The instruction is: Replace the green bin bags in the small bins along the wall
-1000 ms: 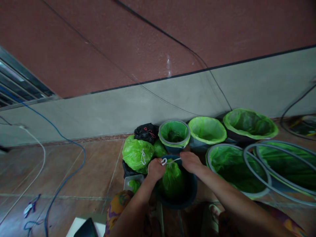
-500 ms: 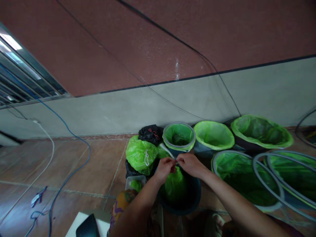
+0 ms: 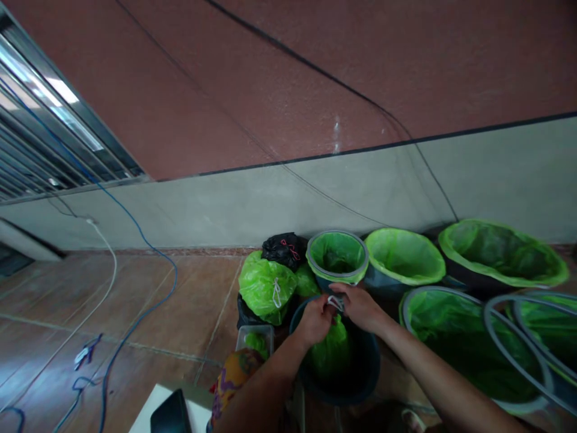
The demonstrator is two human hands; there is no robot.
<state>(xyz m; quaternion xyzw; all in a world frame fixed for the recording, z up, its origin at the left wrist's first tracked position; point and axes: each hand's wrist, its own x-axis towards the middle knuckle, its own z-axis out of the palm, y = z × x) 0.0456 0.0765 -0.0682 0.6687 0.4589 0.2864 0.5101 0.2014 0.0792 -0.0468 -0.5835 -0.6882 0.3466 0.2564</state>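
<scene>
- I see the gathered green bag [image 3: 331, 355] inside the dark bucket [image 3: 374, 376] on the floor [image 3: 198, 288].
- My left hand [image 3: 317, 319] and right hand [image 3: 363, 308], close together, pinch its white drawstring [image 3: 336, 302].
- Left of the bucket I see a tied green bag [image 3: 261, 287] touching a black bag [image 3: 282, 249].
- Three lined bins [image 3: 383, 282] stand along the floor's wall-side edge.
</scene>
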